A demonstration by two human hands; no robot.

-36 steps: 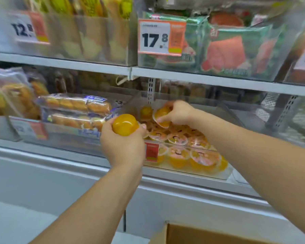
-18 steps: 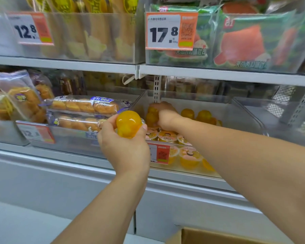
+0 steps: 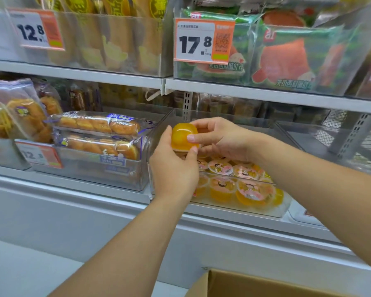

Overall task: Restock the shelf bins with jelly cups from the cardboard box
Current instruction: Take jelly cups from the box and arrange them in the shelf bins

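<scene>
— How many jelly cups were there, counted?

— One orange jelly cup (image 3: pixel 183 136) was held up at centre frame, dome upward, above the clear shelf bin (image 3: pixel 240 207). Inside that bin I counted about eight cups in the bin (image 3: pixel 254 190) with printed lids, though the hands hid some. Two hands: the left hand (image 3: pixel 174 168) curled its grip around the cup from below, and the right hand (image 3: pixel 219 139) pinched its top between thumb and fingers.

— What had changed from half a second before?

— The right hand had been deep in the bin then; it had come back out and met the cup that the left hand kept holding. The left hand had shifted right, over the bin's front.

— And the surroundings?

— Store shelving. In the left-centre bin lay two long pastry packs (image 3: pixel 99 133). Three price tags were readable: a 12.8 tag (image 3: pixel 38 31) at upper left, a 17.8 tag (image 3: pixel 204 41) at upper centre, and another at lower left. Green watermelon-print bags (image 3: pixel 287 58) filled the upper right. One cardboard box (image 3: pixel 266 285) showed at the bottom right edge.
</scene>
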